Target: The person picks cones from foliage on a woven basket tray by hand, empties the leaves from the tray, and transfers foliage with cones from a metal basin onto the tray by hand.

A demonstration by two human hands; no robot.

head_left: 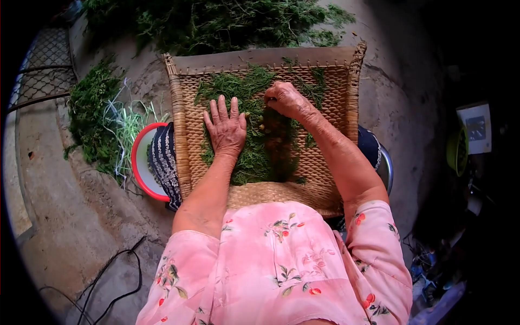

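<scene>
A woven wicker tray (318, 170) lies across the lap, its ribbed side edges pointing away from me. Feathery green sprigs (246, 154) cover its middle. My left hand (225, 127) lies flat on them with fingers spread, palm down. Just right of it, my right hand (284, 99) is closed with curled fingers above the tray. From it hangs a dark, brownish-green leafy sprig (279, 146), smeared by motion. Its grip point is hidden behind the fingers. A few small yellowish bits show between the hands.
Beyond the tray lies a big heap of green branches (216, 24). Another pile (97, 116) sits left, beside pale plastic strands (132, 122). A red-rimmed basin (135, 157) stands left of the tray, a metal rim (389, 170) right. Black cable (138, 260) runs over the floor.
</scene>
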